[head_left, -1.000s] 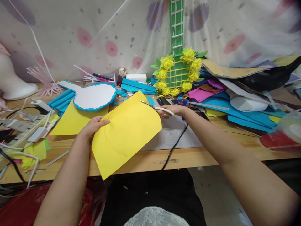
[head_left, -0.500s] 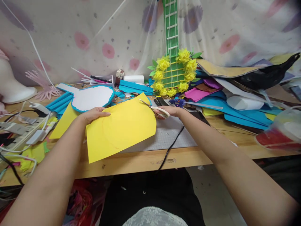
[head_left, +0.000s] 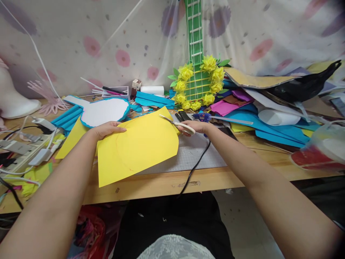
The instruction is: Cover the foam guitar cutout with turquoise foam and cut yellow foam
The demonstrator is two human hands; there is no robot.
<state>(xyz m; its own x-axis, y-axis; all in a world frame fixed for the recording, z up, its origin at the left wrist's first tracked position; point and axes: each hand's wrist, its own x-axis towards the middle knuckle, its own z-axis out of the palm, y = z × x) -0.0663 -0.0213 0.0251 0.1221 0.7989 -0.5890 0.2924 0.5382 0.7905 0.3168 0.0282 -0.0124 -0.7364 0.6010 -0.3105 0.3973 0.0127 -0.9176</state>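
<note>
My left hand point(head_left: 110, 130) pinches the left edge of a sheet of yellow paper point(head_left: 145, 144), thumb on top. A faint curved line is drawn on the sheet. White-handled scissors point(head_left: 185, 127) are gripped in my right hand point(head_left: 195, 126), their blades at the sheet's upper right part. The sheet is tilted above a grey cutting mat point(head_left: 199, 154). Behind my left hand lies a white guitar-shaped cutout point(head_left: 106, 111) with a blue edge. A blue glue gun point(head_left: 202, 117) rests just beyond my right hand.
A green guitar shape point(head_left: 194, 39) with yellow paper flowers stands at the back. Blue and pink sheets point(head_left: 277, 131) are piled at right, near a clear tub point(head_left: 320, 147) with red on it. Power strips point(head_left: 24, 151) and cables crowd the left. A black cord point(head_left: 194, 169) crosses the mat.
The whole view has shifted very slightly. Both hands, the yellow paper and the scissors keep nearly the same places relative to each other.
</note>
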